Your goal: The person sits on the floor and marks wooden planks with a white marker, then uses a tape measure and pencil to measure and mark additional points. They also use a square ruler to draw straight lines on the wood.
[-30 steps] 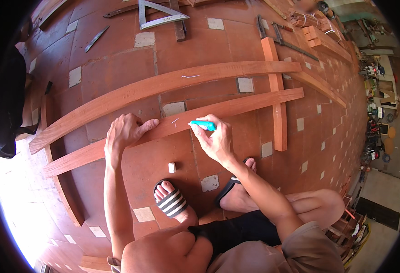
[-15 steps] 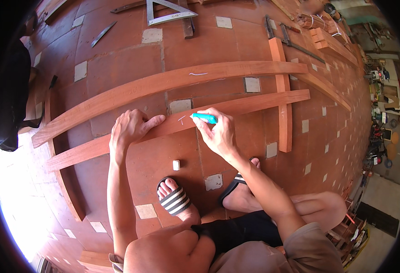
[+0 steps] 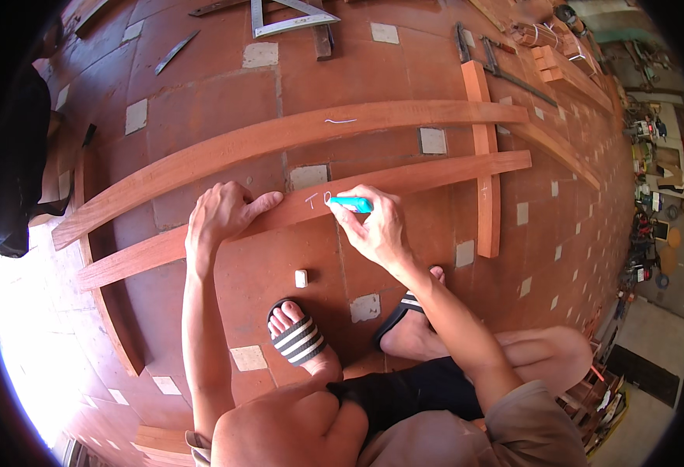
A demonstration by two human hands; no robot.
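A long, slightly curved wooden beam [image 3: 427, 176] lies nearest me, with white pen marks on its upper face. My left hand [image 3: 227, 212] grips this beam left of the marks, fingers over its far edge and thumb stretched along the top. Pinched in my right hand [image 3: 377, 226] is a turquoise correction pen [image 3: 350, 204], its tip at the wood just right of the marks. Beyond runs a second curved beam [image 3: 280, 140], bearing a short white wavy line. A small white cap-like piece [image 3: 301, 279] stands on the floor near my sandalled foot.
Both beams rest across a wooden crosspiece on the right [image 3: 486, 210] and another on the left [image 3: 112, 319]. At the far side lie a metal triangle square [image 3: 295, 29], a pointed blade [image 3: 177, 53] and a clamp [image 3: 513, 78]. Stacked timber [image 3: 568, 76] sits far right. A dark-clothed person [image 3: 19, 156] is at left.
My right hand has added another white mark beside the first, the pen staying close to the wood. My left hand keeps its place on the beam. The view has shifted slightly.
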